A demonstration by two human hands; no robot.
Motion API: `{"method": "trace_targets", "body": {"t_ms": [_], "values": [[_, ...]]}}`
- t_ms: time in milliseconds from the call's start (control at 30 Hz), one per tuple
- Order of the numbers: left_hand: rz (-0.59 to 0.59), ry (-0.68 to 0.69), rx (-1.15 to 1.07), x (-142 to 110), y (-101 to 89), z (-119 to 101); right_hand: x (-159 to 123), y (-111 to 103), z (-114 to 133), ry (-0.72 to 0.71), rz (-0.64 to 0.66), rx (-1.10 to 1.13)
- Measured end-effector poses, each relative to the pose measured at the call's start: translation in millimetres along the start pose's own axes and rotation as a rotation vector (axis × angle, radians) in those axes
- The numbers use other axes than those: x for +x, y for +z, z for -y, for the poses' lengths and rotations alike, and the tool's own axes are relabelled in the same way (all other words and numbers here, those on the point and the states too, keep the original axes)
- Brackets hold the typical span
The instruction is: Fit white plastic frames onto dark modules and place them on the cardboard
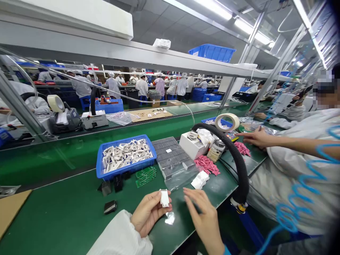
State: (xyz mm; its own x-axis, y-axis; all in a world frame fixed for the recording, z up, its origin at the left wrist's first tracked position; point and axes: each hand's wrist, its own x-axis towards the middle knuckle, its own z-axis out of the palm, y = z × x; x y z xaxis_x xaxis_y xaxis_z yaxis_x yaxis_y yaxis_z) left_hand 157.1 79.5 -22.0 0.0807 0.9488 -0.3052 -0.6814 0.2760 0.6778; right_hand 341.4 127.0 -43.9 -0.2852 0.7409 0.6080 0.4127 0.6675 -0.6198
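My left hand [148,212] pinches a small white plastic part [164,197] upright between thumb and fingers, just above the green bench [66,216]. My right hand [202,212] hovers beside it, fingers stretched out and slightly blurred, holding nothing. A small scrap of clear film [169,218] lies on the bench below the part. Behind my hands sit a blue tray [106,171] full of white parts, a grey tray of small components [172,156], green circuit boards [145,176] and a small stack of white labels [199,180].
A black flexible hose [240,166] arcs over the bench edge at right. Pink pieces [207,164], a white box [191,145], a jar [215,150] and a tape roll [227,122] stand beyond. A co-worker's hand [252,137] reaches in from the right. Small black parts [110,207] lie left.
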Motion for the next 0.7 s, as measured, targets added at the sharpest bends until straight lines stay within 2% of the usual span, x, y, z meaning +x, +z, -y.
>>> {"method": "trace_targets", "body": {"t_ms": [100, 233, 400, 533, 700], "values": [[0.008, -0.012, 0.019, 1, -1.2, 1, 4, -14, -33, 0.123, -0.134, -0.181], [0.020, -0.020, 0.035, 1, -1.2, 1, 24, -38, -86, 0.226, -0.240, -0.419], [0.017, -0.007, 0.037, 0, 1.2, 0, 53, -50, -143, 0.368, -0.250, -0.491], [0.036, 0.012, 0.031, 0, 1.2, 1, 63, -43, -160, 0.413, -0.274, -0.471], [0.037, 0.001, 0.029, 1, 1.7, 3, 62, -45, -158, 0.440, -0.353, -0.365]]}}
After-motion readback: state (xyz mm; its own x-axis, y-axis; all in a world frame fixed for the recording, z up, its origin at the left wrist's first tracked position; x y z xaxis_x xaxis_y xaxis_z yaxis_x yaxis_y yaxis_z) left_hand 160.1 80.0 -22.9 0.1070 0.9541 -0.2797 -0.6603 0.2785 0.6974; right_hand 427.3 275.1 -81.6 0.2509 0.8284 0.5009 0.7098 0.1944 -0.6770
